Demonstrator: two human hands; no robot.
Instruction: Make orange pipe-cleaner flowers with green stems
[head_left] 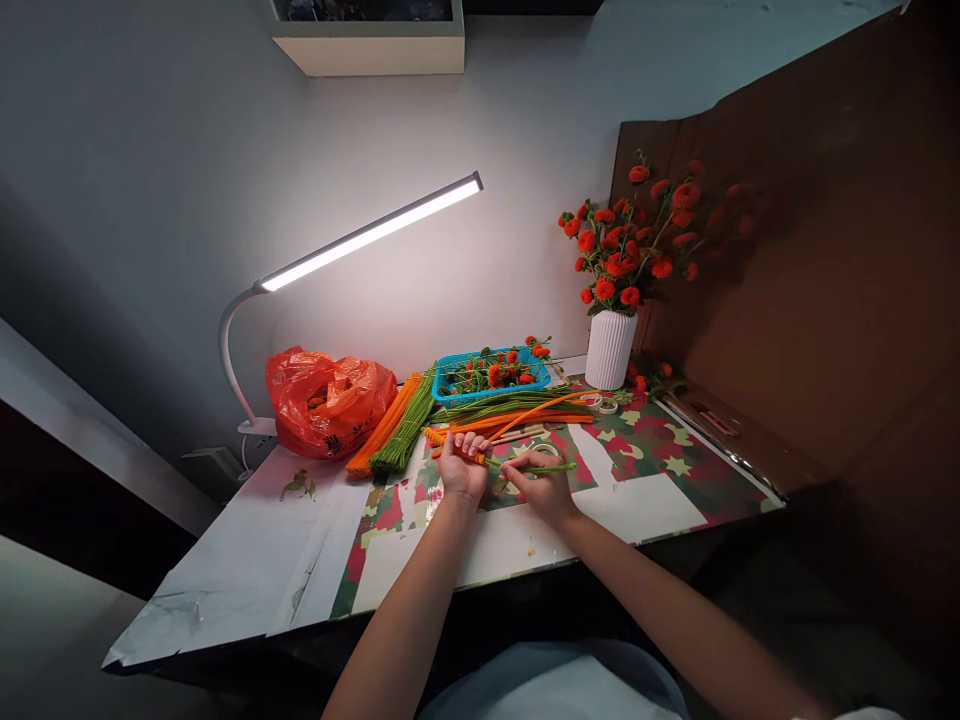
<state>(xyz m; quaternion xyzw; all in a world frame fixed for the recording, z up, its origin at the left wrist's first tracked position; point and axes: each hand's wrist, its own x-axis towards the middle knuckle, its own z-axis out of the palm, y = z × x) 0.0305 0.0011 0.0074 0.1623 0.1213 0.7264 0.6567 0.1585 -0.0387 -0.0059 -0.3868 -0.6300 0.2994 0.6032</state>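
While the left hand (463,468) clamps fingers round a coil (436,437), presumably steadying it, the right hand (547,488) pinches a stem (556,468) at three o'clock.

- One camera, worn on the head, looks from above and behind the left hand (463,470) and right hand (545,487), facing forward and down across the bench (255,540).
- It is near enough that both forearms (424,590) run up from the lower edge to the hands, just below mid-frame.
- The view is wide, reaching the wall (375,150) beyond the hands and a brown panel (817,300) to their right.
- Nearest the lens, below the hands, shows the person's clothing (555,685).
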